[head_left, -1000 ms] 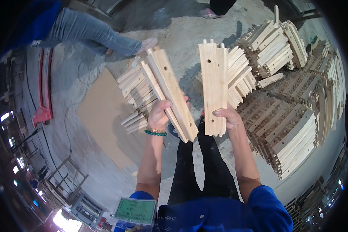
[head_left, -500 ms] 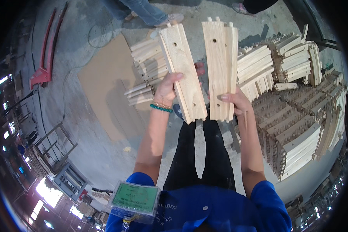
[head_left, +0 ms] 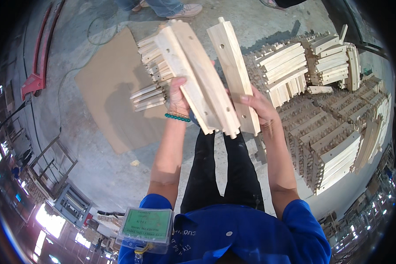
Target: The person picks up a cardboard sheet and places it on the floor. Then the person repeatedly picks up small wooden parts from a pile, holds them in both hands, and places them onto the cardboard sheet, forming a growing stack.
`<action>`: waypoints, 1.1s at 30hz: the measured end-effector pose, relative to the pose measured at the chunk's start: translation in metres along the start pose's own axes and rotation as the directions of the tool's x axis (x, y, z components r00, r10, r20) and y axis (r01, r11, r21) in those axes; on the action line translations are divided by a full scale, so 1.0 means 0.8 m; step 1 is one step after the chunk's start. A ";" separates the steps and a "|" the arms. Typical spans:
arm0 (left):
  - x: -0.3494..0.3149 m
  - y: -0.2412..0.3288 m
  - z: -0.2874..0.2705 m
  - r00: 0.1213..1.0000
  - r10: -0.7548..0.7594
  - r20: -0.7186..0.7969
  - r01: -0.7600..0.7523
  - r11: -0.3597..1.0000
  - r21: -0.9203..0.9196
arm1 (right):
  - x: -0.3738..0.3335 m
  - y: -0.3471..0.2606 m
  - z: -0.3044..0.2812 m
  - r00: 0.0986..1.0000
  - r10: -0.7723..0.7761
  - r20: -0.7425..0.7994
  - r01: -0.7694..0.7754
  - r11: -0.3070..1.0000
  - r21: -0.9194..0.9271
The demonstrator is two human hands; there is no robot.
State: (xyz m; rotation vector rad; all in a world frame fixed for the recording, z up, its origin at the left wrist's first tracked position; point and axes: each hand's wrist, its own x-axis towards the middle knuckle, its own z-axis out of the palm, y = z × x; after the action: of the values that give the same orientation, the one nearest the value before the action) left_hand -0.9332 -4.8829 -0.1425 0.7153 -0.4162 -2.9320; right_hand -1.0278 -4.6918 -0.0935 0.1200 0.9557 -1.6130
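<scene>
Concrete floor point(head_left: 105, 176), left hand point(head_left: 178, 99) clamped on paired slats point(head_left: 201, 77), midway; right hand point(head_left: 261, 107) — gripping single slat point(head_left: 234, 70), lower end

Beyond the green badge point(head_left: 146, 224), the left forearm point(head_left: 168, 149) reaches out nearly straight to the left hand point(head_left: 178, 99), which is curled in a grip, left thumb point(head_left: 178, 82) on top. Well to the right of the badge, the right forearm point(head_left: 280, 154) slants inward; the right hand point(head_left: 262, 108), farther out than the badge, also grips, fingers mostly hidden.
</scene>
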 end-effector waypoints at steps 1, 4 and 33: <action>-0.002 0.002 0.000 0.999 -0.023 0.033 0.025 0.999 -0.047 | 0.004 0.005 -0.004 0.997 0.014 0.075 -0.025 0.989 0.147; -0.007 0.003 -0.007 0.989 0.128 -0.070 -0.120 0.987 0.104 | 0.007 0.013 -0.006 0.970 -0.052 0.239 -0.070 0.878 0.474; -0.101 0.078 -0.090 0.990 0.086 -0.108 -0.088 0.996 -0.012 | 0.088 0.032 0.099 0.999 -0.042 0.015 0.045 0.943 -0.331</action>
State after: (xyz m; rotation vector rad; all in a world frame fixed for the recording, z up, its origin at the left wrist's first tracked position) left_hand -0.8264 -4.9476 -0.1509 0.8259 -0.4019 -2.7973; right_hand -0.9936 -4.7953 -0.0935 -0.1399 1.2171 -1.4684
